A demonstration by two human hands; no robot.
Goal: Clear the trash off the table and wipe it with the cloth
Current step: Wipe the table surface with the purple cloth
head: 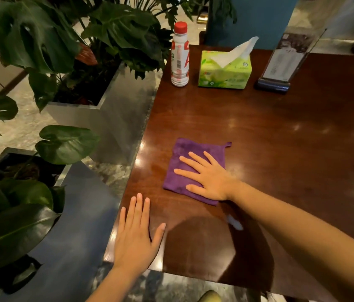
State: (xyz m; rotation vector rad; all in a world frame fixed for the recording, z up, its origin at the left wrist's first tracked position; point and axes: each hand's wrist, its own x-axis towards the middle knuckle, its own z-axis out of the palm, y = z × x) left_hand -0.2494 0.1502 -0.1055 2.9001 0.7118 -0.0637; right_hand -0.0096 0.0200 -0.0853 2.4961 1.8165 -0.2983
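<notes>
- Right hand [211, 177] lying flat on the purple cloth [184, 171], fingers spread, palm pressing down, not pinching anything.
- Cloth sitting folded on the near-left part of the dark wood table [280, 138], small loop sticking out at its far right corner.
- Left hand [137, 234] resting palm-down on the bare table by the near-left edge, fingers spread too, gripping nothing, close to the cloth but not touching it.
- Standing at the far edge: white bottle [179, 55] with a red cap, upright, and a green tissue box [225, 71] just to its right with a tissue poking out the top.
- Leaning further right along that edge: clear sign stand [285, 62] on a dark base.
- Crowding the left side off the table: big leafy plants [63, 40] in metal planters [115, 118].
- Showing under the right forearm: a small whitish patch, too blurry to tell what.
</notes>
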